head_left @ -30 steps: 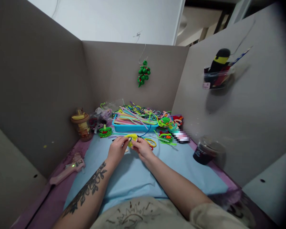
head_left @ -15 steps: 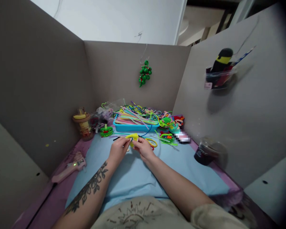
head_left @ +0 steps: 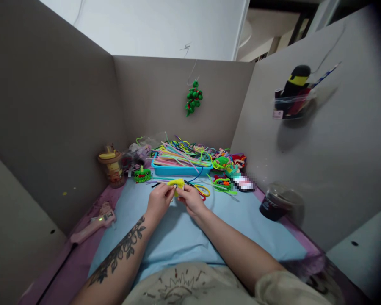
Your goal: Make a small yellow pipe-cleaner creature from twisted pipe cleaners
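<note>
Yellow chenille piece: I had this fuzzy bit (head_left: 180,182) on my side of the blue tray (head_left: 182,171), before the middle of its front wall, apart from it
Way from my fingers: most of its visible part stood just beyond my fingertips, toward the tray, with the near edge tucked behind them
Long axis: what showed ran left to right, roughly along the tray's front wall; the rest was behind my fingers, so I could not tell its full shape
Left hand: my left hand (head_left: 158,198) lay before the tray's left half, thumb and finger pinching the piece's near left edge, by a small dark-blue bit
Right hand: my right hand (head_left: 192,200) lay before the tray's right half, thumb and fingers closed on the piece's lower right side
Nearer hand: neither, as both touched it, their fingertips almost meeting
Dark-blue bit: it showed at my fingertips, too small for me to tell which hand gripped it
Scissors: the yellow-and-red handles (head_left: 203,191) lay on my side of the tray's right end, just beyond my right hand
</note>
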### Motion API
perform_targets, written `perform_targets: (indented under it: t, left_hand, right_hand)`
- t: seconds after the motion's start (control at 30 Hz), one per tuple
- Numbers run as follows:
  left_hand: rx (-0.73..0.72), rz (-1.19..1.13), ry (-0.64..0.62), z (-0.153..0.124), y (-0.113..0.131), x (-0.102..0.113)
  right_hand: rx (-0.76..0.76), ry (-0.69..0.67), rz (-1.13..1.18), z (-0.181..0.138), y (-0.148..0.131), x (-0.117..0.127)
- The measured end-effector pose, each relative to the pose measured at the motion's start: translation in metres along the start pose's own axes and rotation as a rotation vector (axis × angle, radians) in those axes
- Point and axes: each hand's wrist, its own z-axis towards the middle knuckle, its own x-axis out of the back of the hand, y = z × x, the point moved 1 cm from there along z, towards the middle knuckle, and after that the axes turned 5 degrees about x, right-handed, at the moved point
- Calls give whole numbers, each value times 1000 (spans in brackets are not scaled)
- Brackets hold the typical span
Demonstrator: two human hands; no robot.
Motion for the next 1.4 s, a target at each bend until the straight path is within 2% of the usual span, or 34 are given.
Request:
perform_targets:
  t: [0.43, 0.63, 0.93, 1.07, 1.17, 1.33, 1.4]
  left_hand:
    - [-22, 71, 26, -1, 5, 1]
    - [-46, 121, 1, -2, 7, -2]
    - [-93, 202, 40, -4, 15, -1]
    - [-57, 91, 1, -4, 14, -1]
    - [45, -81, -28, -3, 12, 0]
    - [533, -442, -56, 3, 8, 1]
    - [675, -588, -76, 4, 6, -1]
  right_hand:
    - [53, -36, 2, -2, -2, -2]
    - [31, 41, -5, 0, 0, -1]
    - [162, 112, -39, 0, 6, -3]
    - [191, 118, -89, 2, 6, -1]
    - [225, 99, -179, 3, 5, 2]
    - [280, 33, -356, 4, 3, 7]
    - [306, 4, -393, 3, 2, 9]
